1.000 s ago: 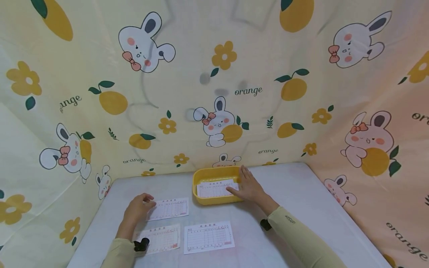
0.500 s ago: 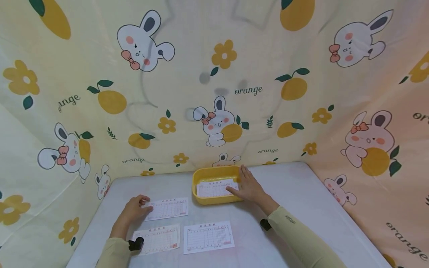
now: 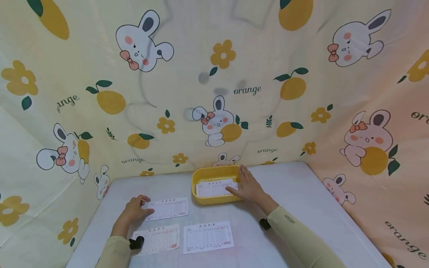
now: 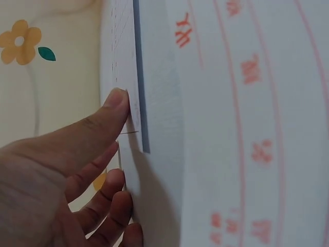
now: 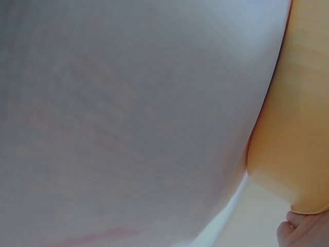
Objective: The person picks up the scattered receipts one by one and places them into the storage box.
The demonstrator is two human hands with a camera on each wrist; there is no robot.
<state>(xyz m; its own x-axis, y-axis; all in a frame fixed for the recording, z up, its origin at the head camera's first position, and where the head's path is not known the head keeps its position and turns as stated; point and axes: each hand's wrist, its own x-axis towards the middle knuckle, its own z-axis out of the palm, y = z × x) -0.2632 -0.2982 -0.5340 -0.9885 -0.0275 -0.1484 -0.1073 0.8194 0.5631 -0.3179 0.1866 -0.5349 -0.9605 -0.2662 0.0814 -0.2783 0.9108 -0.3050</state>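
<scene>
In the head view my left hand [image 3: 135, 209] is at the left end of a printed paper slip [image 3: 170, 208] on the table. Its thumb touches the slip's end and its fingers bend loosely beside it, as the left wrist view shows. My right hand [image 3: 249, 188] holds the right end of a yellow plastic basket [image 3: 197, 201], fingers along the outside and thumb reaching over the rim. Printed slips [image 3: 212, 189] lie inside the basket; how many cannot be told. Two more slips lie nearer me: a reddish-printed slip [image 3: 161, 238] and a dark-printed slip [image 3: 208, 237].
The white-covered table [image 3: 288, 223] meets a patterned curtain [image 3: 187, 74] at the back and sides. The basket stands close to the back edge. My left forearm partly covers the reddish-printed slip, with a small black wrist camera [image 3: 136, 243] over its corner.
My left hand has drawn back slightly to the left, uncovering more of the far slip, and its fingers have spread apart. My right hand and the basket stay in place.
</scene>
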